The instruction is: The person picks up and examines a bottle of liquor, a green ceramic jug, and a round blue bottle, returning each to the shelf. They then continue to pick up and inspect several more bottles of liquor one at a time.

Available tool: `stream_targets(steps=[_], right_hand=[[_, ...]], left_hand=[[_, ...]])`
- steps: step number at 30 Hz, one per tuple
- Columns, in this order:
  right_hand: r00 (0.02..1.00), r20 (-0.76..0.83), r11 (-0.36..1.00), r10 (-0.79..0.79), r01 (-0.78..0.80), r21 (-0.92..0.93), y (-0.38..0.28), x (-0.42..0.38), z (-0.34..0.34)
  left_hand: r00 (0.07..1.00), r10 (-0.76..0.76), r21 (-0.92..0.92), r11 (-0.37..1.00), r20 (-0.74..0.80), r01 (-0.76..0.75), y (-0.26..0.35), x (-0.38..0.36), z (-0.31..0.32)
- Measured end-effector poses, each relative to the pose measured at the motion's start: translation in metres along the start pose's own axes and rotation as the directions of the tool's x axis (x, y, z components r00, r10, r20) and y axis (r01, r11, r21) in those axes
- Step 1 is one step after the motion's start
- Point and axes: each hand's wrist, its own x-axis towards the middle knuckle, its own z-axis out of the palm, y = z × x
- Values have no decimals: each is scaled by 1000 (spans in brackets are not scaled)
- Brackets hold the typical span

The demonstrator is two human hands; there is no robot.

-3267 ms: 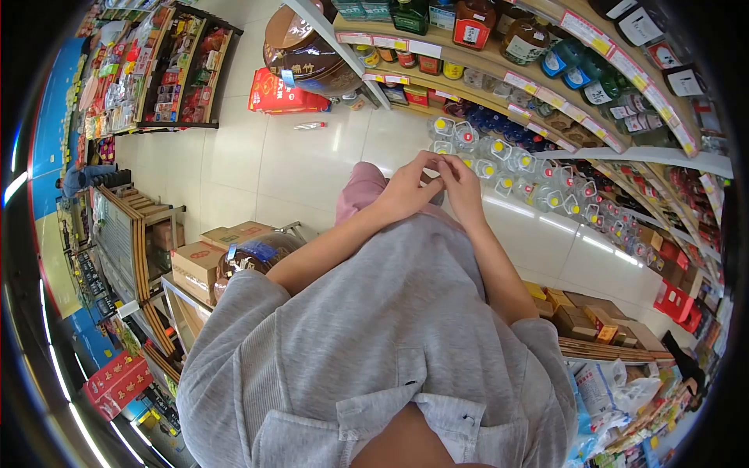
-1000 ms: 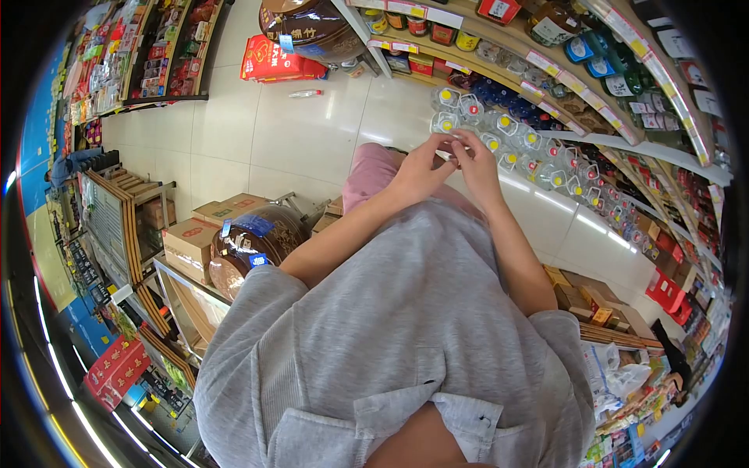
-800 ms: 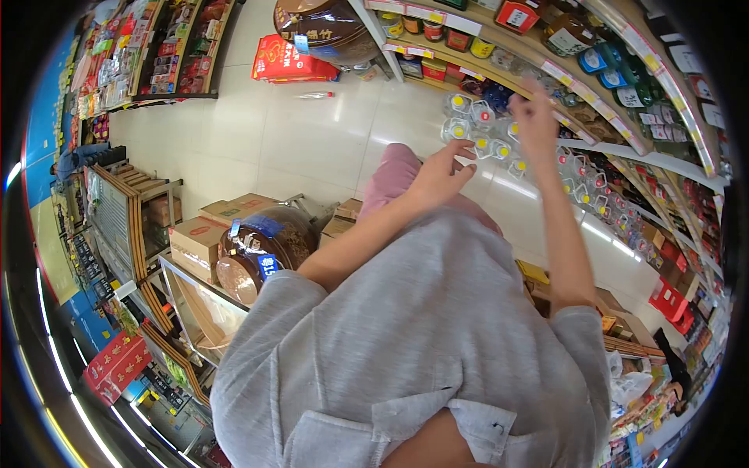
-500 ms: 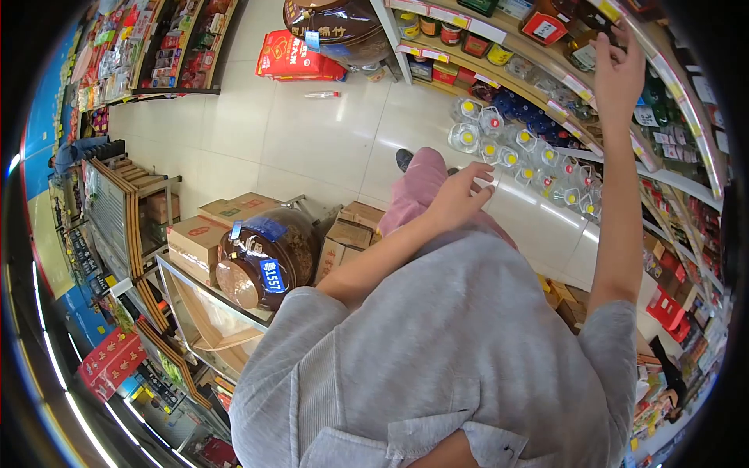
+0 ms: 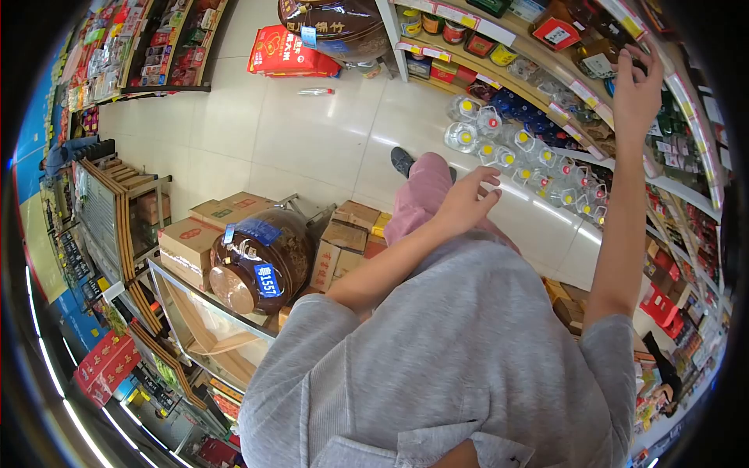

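Observation:
My right hand (image 5: 636, 87) is raised at the shelf on the right, fingers bent and apart, with nothing visible in it. Just left of its fingertips stands a dark bottle with a white label (image 5: 599, 64). A brown bottle with a red and white label (image 5: 557, 33) is farther along the same shelf (image 5: 538, 58). In front of my body, my left hand (image 5: 470, 200) hangs in the air, empty, its fingers loosely curved and apart. Below and beyond it, clear plastic jugs with yellow and red caps (image 5: 507, 158) stand on the floor.
To the left, a large brown jar with a blue label (image 5: 269, 242) sits among cardboard boxes (image 5: 189, 251). Another brown jar (image 5: 343, 30) and a red bag (image 5: 285, 54) stand farther ahead. A small bottle (image 5: 316, 91) lies on the tiled floor (image 5: 312, 140).
My right hand has shifted slightly right and down along the shelf. My left hand has moved a little down in view. The surroundings have slid slightly left.

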Motion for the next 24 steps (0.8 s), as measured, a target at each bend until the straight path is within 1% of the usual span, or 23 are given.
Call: stream_targets(steps=[2,5,8,11,14,19,21,22,24], right_hand=[[1000,2,1000,10,-10,8,4,2,1],[999,1,997,-39,39,60,10,-3,12],[991,20,984,-134,136,-116,15,-5,22],[989,13,983,-146,146,-114,21,-2,32],[995,17,976,-97,99,-193,29,1,39],[998,57,992,0,8,-130,39,14,48],[996,77,998,34,-29,-56,37,18,48],[996,78,999,50,-51,14,31,18,50],[988,120,992,97,-105,67,23,24,50]], left_hand=[[1000,-5,4,1000,-9,5,1,2,1],[1000,-12,-26,1000,-19,12,-1,4,3],[1000,-16,-54,998,-25,15,-6,5,5],[999,-24,-79,997,-41,21,-1,7,2],[998,-14,-67,998,-69,9,0,8,-2],[995,-1,-61,998,-96,-4,2,11,-3],[995,-4,-50,999,-100,-1,4,11,-4],[995,-6,-51,999,-95,2,5,12,-4],[996,-12,-50,999,-89,8,6,12,-5]])
